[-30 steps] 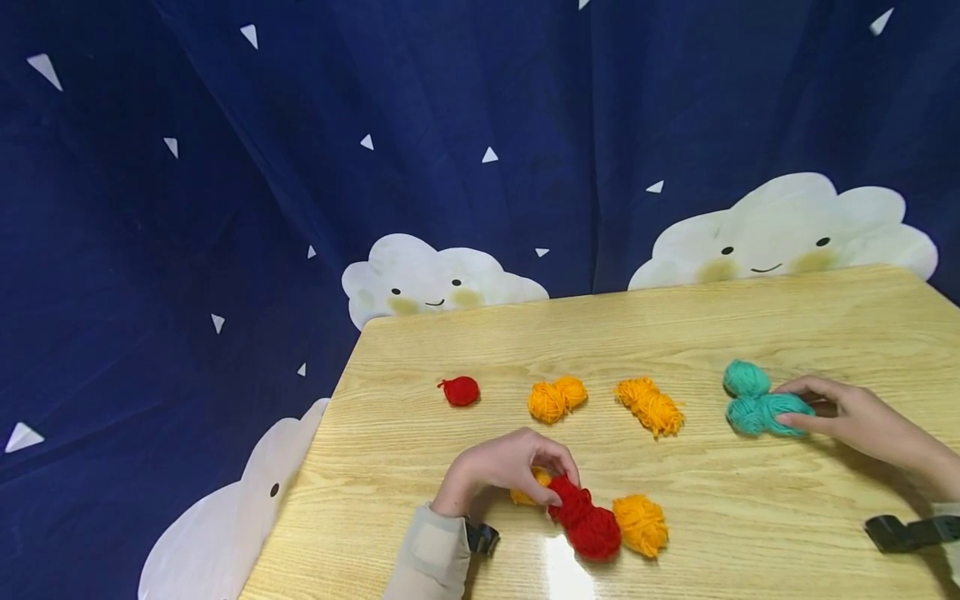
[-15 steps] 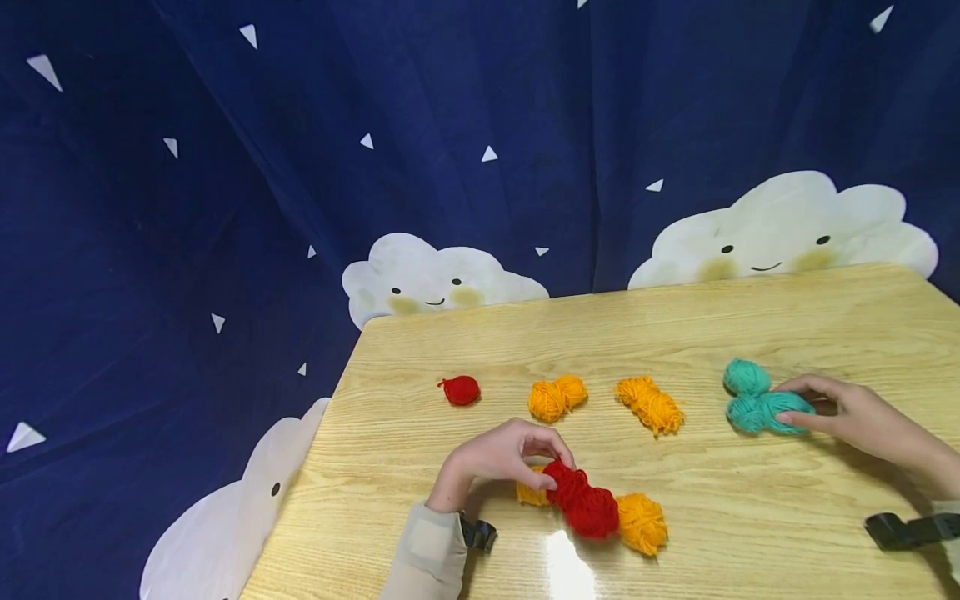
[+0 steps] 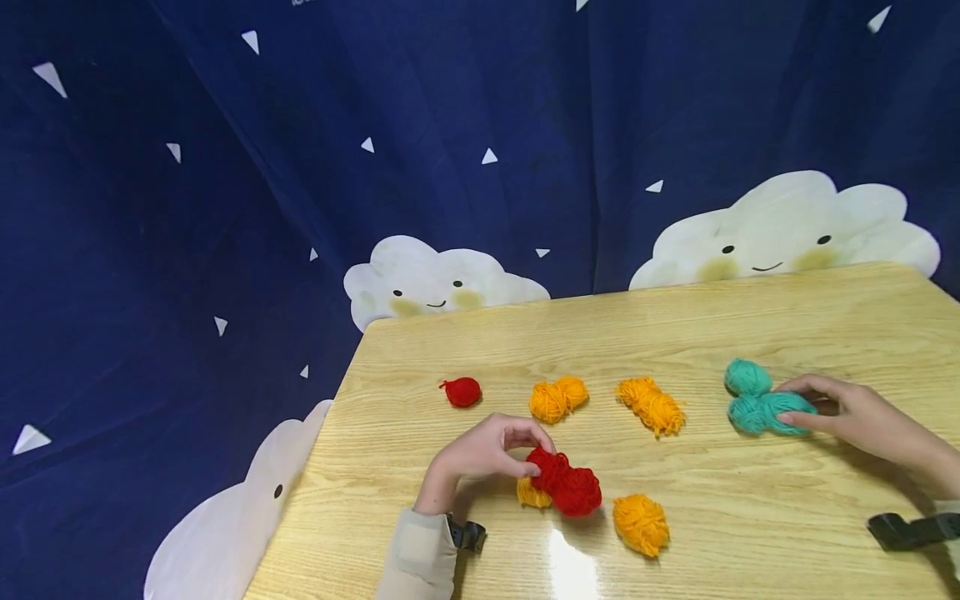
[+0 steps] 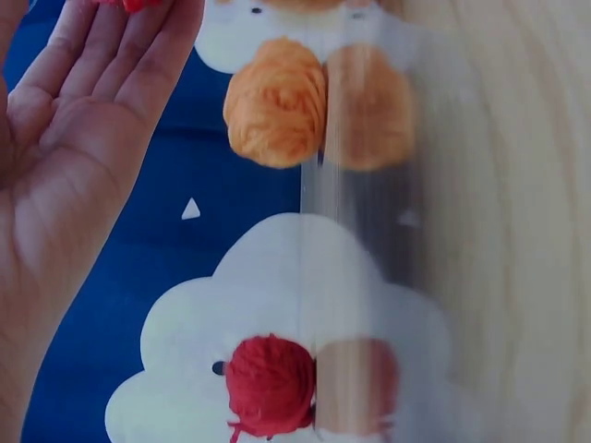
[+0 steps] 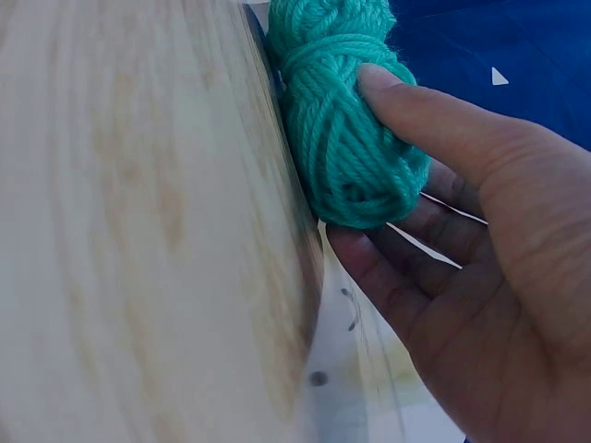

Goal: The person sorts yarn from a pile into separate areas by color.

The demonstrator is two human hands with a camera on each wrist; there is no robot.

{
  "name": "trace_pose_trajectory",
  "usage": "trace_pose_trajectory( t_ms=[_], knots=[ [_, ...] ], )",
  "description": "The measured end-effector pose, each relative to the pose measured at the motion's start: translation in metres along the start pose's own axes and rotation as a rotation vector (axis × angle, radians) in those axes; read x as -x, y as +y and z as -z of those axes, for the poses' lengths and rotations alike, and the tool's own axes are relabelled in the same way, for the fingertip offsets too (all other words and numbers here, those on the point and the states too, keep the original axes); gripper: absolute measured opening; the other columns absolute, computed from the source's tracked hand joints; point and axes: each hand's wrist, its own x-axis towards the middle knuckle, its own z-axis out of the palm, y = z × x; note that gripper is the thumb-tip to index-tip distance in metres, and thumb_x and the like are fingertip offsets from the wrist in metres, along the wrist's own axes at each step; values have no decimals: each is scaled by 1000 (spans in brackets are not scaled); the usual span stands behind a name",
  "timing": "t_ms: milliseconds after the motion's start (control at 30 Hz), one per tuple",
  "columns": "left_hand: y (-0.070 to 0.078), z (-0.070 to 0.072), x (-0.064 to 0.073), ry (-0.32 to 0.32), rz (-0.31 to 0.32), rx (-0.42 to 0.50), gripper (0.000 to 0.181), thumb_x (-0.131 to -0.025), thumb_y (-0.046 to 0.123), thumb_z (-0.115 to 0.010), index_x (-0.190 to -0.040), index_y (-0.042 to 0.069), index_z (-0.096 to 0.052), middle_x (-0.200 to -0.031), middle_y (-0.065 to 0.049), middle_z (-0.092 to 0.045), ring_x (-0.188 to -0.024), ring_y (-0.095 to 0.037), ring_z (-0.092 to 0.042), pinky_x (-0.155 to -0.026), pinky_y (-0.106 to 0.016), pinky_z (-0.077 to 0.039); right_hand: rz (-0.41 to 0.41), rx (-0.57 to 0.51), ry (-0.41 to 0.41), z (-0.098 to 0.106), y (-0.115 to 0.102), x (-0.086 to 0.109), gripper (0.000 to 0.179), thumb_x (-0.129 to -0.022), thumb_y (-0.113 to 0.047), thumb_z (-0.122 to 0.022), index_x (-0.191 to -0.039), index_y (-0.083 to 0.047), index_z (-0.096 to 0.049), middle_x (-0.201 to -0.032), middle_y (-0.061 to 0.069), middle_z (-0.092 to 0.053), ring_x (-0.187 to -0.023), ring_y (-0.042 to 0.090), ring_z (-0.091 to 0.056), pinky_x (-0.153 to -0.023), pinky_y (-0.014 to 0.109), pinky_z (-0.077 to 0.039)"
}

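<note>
- Red yarn bundle (image 3: pixel 570 487): end pinched by left hand (image 3: pixel 483 452); sag best prevented by gripping its waist.
- Teal yarn bundle (image 3: pixel 768 414): held by right hand (image 3: pixel 855 412), farther from left edge of table (image 3: pixel 360 467).

this looks like a curtained indoor corner with a nursery look; whether home or studio, i cannot tell. a dark blue cloth backdrop (image 3: pixel 450 75) bearing small white triangles (image 3: pixel 490 157) and smiling white clouds (image 3: pixel 787 218) hangs behind a pale wood-grain tabletop (image 3: pixel 750 333).

Head view high, wrist views close
</note>
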Motion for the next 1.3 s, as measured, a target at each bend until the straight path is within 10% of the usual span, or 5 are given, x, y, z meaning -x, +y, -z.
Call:
trace_pose_trajectory(
  t_ms=[333, 600, 1300],
  knots=[
    [-1, 11, 12, 101, 15, -31, 25, -85, -3, -66, -110, -2, -64, -114, -23, -65, -103, -5, -61, -102, -22, -46, 20, -4, 7, 2, -2, -3, 35, -90, -32, -71, -116, -10, -64, -119, 18, -60, -88, -27, -39, -68, 9, -44],
    [-7, 20, 23, 298, 9, -32, 25, -85, -1, -69, -109, -3, -64, -113, -24, -65, -105, -11, -63, -101, -21, -46, 7, -6, -18, 3, -4, -6, 40, -90, -35, -70, -119, -8, -62, -124, 23, -58, -90, -30, -33, -68, 9, -44],
    [-24, 31, 42, 674, 207, -44, 24, -86, 9, -74, -107, 0, -66, -113, -16, -66, -104, -15, -64, -102, -37, -49, 10, 24, -10, -2, 3, -3, 44, -89, -34, -72, -120, -4, -62, -122, 28, -58, -87, -30, -33, -65, 12, -46]
  ],
)
